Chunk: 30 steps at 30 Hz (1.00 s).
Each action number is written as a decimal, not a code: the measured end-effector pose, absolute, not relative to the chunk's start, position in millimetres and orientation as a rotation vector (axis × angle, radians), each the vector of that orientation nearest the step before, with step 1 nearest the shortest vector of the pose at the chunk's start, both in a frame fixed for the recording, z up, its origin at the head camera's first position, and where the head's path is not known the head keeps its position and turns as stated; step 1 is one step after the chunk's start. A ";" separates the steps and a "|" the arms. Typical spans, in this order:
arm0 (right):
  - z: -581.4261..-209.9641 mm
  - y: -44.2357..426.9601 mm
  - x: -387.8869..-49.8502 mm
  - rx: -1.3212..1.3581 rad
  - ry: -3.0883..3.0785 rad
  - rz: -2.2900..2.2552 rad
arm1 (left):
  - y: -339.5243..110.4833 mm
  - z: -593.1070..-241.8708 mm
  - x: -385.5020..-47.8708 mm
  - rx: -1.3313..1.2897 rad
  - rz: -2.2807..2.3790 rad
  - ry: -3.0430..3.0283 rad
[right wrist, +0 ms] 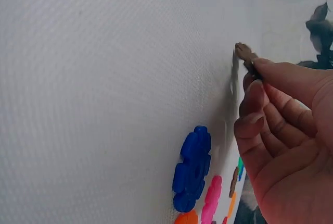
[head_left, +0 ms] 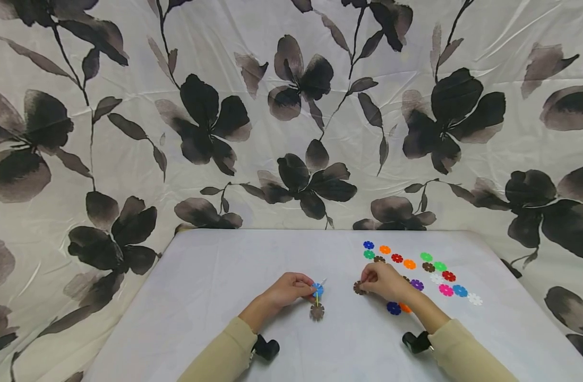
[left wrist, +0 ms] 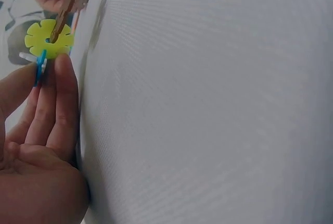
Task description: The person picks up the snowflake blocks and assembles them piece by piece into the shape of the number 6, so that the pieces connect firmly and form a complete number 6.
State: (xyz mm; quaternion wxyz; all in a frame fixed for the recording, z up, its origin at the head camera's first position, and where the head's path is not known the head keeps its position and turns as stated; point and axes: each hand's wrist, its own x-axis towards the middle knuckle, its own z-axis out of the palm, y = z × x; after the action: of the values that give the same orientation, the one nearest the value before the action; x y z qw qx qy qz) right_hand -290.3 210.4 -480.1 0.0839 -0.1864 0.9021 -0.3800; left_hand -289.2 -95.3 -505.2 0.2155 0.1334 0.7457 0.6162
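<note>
My left hand [head_left: 290, 289] pinches a blue notched disc [head_left: 318, 289], which is joined to a yellow disc [left wrist: 49, 39] and a white one. A brown disc [head_left: 317, 312] is slotted into the yellow one, on the side away from my fingers. To the right, my right hand [head_left: 384, 279] pinches a single brown disc [head_left: 358, 287] between thumb and fingers; the right wrist view shows this brown disc [right wrist: 244, 53] held edge-on at the fingertips, near the white surface.
Loose discs lie at the right of the white table [head_left: 215, 265], among them a dark blue disc [head_left: 394, 308], a pink disc [head_left: 446, 290] and a white disc [head_left: 475, 299]. Behind the table hangs a flowered cloth [head_left: 253, 132].
</note>
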 end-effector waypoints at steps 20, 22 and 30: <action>-484.1 174.0 -290.2 -0.438 2.358 -1.699 | -91.8 -503.7 -286.0 0.330 1.703 2.116; -485.2 167.7 -291.4 -0.438 2.348 -1.726 | -91.8 -504.1 -285.9 0.335 1.712 2.116; -493.0 153.3 -294.3 -0.422 2.310 -1.789 | -91.3 -504.5 -286.3 0.346 1.715 2.131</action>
State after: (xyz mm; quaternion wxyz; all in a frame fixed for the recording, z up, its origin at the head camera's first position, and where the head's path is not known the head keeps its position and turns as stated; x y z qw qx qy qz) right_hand -294.3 153.3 -493.0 0.0947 -0.1424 0.7789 -0.6034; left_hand -286.3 -91.3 -504.5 0.1912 0.1233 0.7586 0.6105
